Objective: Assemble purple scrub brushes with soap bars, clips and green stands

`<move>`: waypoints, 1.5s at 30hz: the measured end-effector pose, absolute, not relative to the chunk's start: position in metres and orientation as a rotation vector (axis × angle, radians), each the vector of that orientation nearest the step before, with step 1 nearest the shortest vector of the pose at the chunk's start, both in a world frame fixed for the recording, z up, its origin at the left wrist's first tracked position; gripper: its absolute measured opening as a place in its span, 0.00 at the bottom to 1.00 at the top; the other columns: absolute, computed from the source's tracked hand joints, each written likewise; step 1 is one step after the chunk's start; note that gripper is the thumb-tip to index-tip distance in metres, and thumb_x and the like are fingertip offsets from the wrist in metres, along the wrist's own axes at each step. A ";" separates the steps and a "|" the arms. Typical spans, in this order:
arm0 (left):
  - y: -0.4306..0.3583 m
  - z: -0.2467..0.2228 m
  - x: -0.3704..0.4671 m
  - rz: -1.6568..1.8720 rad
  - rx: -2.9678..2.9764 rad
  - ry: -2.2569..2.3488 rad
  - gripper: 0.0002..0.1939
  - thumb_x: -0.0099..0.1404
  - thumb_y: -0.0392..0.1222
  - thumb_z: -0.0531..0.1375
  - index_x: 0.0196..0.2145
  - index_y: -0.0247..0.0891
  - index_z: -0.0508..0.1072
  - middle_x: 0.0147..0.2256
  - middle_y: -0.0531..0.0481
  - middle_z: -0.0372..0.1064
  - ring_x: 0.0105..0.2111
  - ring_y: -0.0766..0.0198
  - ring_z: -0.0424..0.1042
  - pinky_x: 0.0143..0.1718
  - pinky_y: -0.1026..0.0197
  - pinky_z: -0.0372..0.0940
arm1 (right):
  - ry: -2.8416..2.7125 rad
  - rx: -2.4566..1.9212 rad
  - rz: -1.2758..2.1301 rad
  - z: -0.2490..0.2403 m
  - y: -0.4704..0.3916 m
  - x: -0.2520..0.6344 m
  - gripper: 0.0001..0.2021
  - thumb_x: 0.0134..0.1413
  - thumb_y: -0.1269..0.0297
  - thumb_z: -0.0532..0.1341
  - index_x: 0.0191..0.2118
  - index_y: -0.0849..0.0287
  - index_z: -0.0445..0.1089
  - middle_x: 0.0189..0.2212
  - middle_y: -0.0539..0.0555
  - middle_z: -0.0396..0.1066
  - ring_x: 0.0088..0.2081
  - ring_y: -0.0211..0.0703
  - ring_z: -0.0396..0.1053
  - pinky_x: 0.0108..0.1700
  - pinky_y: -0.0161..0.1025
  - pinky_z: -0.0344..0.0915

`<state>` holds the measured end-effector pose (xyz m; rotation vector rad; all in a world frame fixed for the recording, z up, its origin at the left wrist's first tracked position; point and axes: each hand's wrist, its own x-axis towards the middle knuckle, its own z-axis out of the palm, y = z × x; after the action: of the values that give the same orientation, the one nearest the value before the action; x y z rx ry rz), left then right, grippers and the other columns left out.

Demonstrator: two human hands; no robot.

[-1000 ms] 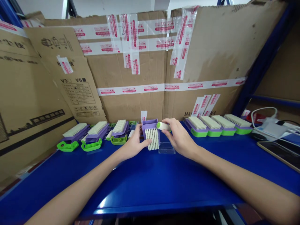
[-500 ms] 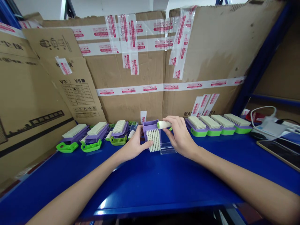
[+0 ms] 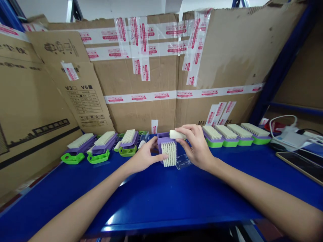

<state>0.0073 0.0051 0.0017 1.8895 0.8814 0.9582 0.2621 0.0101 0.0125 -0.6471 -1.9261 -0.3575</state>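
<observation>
A purple brush head with cream bristles stands tilted at the middle of the blue table, bristles towards me. My left hand grips it from the left, thumb on the bristles and fingers behind. In my right hand a short cream-white cylinder is pinched between thumb and fingers, at the upper edge of the brush head. The cylinder's right part is hidden by my fingers. A clear plastic piece shows just right of the bristles, below my right hand; whether it is joined to the brush cannot be made out.
To the left lie several purple brush heads with green end pieces and white cylinders. Purple-and-green brushes line the back right. A phone, cables and a white charger lie far right. Cardboard walls the back.
The brush head has shifted slightly right and down, with my left hand following. The cylinder now sits closer over its top edge, and the clear piece has tilted.
</observation>
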 end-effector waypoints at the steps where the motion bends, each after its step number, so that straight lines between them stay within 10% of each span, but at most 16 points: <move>1: 0.005 0.002 0.007 0.953 1.888 0.874 0.35 0.66 0.49 0.73 0.65 0.40 0.66 0.64 0.38 0.72 0.59 0.45 0.77 0.62 0.41 0.71 | -1.931 -0.643 -0.351 0.013 0.009 0.262 0.17 0.75 0.66 0.60 0.64 0.48 0.65 0.51 0.59 0.71 0.52 0.55 0.69 0.53 0.55 0.69; 26: 0.027 -0.015 -0.005 1.233 1.985 1.182 0.36 0.71 0.57 0.68 0.67 0.40 0.58 0.66 0.34 0.68 0.66 0.45 0.71 0.69 0.35 0.64 | -2.099 -0.906 -0.218 0.017 0.022 0.268 0.14 0.79 0.59 0.52 0.57 0.57 0.69 0.50 0.61 0.74 0.48 0.55 0.67 0.51 0.53 0.65; 45: 0.021 -0.009 -0.001 1.191 2.002 1.110 0.35 0.71 0.55 0.67 0.66 0.41 0.57 0.65 0.35 0.70 0.65 0.45 0.71 0.69 0.37 0.64 | -2.423 -1.216 0.524 0.012 0.035 0.271 0.04 0.64 0.66 0.66 0.43 0.55 0.79 0.39 0.51 0.83 0.41 0.45 0.80 0.43 0.40 0.64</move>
<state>-0.0007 0.0209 -0.0086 2.0021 1.1101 1.1914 0.2709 0.0346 0.0117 -1.2158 -2.4234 0.5241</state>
